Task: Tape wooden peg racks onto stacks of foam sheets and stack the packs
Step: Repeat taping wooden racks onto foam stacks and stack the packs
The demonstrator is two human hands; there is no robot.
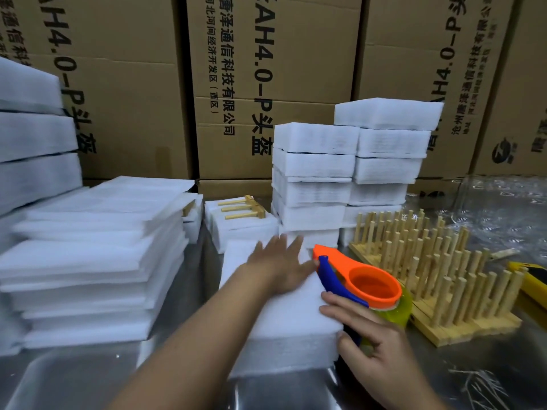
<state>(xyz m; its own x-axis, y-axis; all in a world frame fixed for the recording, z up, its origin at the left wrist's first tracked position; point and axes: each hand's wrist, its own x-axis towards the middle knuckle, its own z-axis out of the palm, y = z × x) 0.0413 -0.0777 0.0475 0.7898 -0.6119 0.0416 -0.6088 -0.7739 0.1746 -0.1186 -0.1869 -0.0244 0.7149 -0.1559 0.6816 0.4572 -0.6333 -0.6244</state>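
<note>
A stack of white foam sheets [275, 329] lies in front of me on the steel table. My left hand [278, 266] rests flat on its top with fingers straight. My right hand [370, 335] grips an orange and blue tape dispenser [355, 276] with a yellowish tape roll, held against the stack's right side. Wooden peg racks [429, 261] stand upright in a group to the right. One peg rack [242, 209] lies on a foam pack further back.
Finished foam packs [313, 179] are piled in two columns at the back centre. Loose foam sheets [94, 255] are heaped on the left, with taller foam blocks [32, 137] behind. Cardboard boxes [266, 69] form the back wall. Clear plastic wrap [503, 208] lies at right.
</note>
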